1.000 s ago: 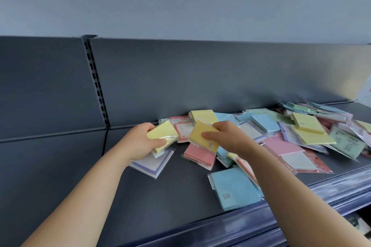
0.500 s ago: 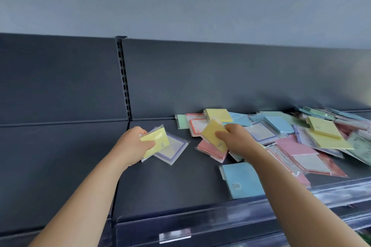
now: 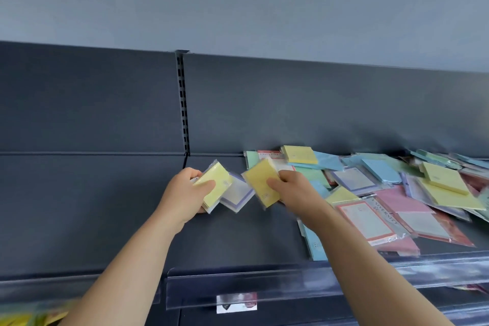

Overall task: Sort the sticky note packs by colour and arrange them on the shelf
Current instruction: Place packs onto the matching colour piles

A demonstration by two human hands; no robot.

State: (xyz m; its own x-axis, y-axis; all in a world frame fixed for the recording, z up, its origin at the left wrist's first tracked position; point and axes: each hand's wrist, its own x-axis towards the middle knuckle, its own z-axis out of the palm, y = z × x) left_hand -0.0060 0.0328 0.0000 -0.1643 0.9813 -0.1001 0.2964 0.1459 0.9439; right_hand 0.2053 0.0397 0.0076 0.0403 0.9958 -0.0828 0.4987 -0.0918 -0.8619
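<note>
Yellow packs fill both hands: the left hand grips a pale yellow pack over a purple-bordered pack, the right hand pinches a deeper yellow pack, both above the grey shelf, left of the mixed pile.

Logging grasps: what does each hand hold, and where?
Left hand grips a pale yellow pack by its left edge; right hand pinches a darker yellow pack by its right edge.

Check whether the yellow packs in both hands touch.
Apart. Head view: the purple-bordered pack shows between the pale yellow pack in the left hand and the yellow pack in the right hand.
</note>
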